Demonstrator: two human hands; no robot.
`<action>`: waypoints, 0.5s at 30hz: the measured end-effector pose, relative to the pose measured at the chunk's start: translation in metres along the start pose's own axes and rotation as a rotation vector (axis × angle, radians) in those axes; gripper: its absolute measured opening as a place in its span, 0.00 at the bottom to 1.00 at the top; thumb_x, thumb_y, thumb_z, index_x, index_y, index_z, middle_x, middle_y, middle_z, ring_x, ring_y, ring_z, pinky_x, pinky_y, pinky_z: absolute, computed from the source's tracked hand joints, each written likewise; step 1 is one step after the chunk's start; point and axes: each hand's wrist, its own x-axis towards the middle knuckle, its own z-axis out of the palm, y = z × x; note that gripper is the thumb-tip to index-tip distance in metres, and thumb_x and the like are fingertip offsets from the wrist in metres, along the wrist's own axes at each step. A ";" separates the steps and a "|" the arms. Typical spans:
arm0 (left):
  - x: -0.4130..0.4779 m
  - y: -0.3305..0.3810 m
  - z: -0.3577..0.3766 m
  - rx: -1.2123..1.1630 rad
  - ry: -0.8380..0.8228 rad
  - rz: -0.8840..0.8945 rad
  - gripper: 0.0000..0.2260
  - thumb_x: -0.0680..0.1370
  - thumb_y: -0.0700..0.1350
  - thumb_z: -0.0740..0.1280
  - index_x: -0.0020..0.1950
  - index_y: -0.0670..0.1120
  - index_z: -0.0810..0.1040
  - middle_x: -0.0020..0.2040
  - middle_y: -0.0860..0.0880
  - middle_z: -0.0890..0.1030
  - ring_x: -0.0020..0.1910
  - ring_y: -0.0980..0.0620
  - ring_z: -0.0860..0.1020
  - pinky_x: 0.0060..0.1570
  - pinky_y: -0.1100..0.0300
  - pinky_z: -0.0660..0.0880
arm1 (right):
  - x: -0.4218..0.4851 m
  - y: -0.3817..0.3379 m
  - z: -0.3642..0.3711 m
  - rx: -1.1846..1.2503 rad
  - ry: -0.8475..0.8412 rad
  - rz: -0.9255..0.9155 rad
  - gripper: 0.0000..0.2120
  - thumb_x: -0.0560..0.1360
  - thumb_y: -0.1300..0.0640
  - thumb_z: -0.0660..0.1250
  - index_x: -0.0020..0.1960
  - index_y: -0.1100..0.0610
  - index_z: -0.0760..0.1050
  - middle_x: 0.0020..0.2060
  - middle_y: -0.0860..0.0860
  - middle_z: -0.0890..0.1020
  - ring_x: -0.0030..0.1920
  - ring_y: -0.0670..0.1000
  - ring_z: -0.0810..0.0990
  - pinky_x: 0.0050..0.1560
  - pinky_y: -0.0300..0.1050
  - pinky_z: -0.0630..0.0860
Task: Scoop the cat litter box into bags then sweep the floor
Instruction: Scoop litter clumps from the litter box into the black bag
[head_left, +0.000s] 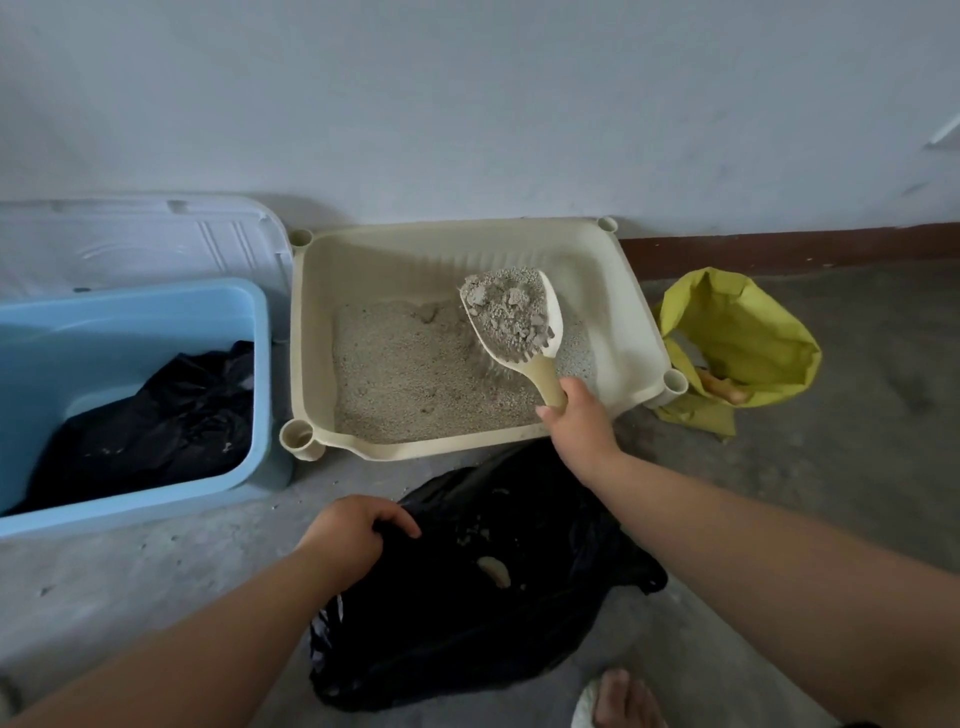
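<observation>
Here, right hand (576, 421) curled tight round the handle of a cream slotted plastic scoop (551, 332), held above the sandy grain in a cream rectangular plastic litter box (311, 332) with 4 round corner sockets. Heaped on the scoop: grey, crumbly clumps of litter (506, 306). Lower down, left hand (353, 535) pinching the rim of a crinkled black plastic bag (467, 597), slumped on the floor just in front of the box. To the left, a smooth pale-blue plastic tub (130, 322) holding another dark crumpled bag (156, 426); to the right, a creased yellow-green sack (748, 332). Rough grey concrete floor (857, 467), dusty white wall (467, 104), brown skirting (779, 249).
</observation>
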 end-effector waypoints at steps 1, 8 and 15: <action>-0.001 0.001 0.001 -0.002 -0.002 -0.005 0.26 0.71 0.30 0.57 0.37 0.61 0.82 0.41 0.55 0.83 0.22 0.59 0.73 0.25 0.69 0.70 | -0.003 0.001 -0.003 0.002 0.007 -0.018 0.13 0.77 0.57 0.65 0.59 0.59 0.69 0.47 0.52 0.75 0.46 0.53 0.74 0.45 0.46 0.69; -0.007 0.010 0.005 -0.010 0.024 -0.021 0.26 0.72 0.30 0.57 0.38 0.61 0.82 0.42 0.55 0.83 0.24 0.60 0.74 0.23 0.72 0.67 | -0.014 0.007 -0.012 0.024 0.022 -0.078 0.17 0.76 0.56 0.65 0.63 0.58 0.68 0.49 0.52 0.76 0.50 0.54 0.75 0.50 0.49 0.71; -0.009 0.013 0.007 0.018 0.047 -0.028 0.23 0.72 0.33 0.61 0.39 0.63 0.81 0.43 0.57 0.82 0.30 0.61 0.77 0.25 0.75 0.68 | -0.018 0.012 -0.017 0.043 0.007 -0.060 0.18 0.76 0.56 0.65 0.64 0.56 0.68 0.51 0.51 0.76 0.50 0.53 0.75 0.52 0.48 0.72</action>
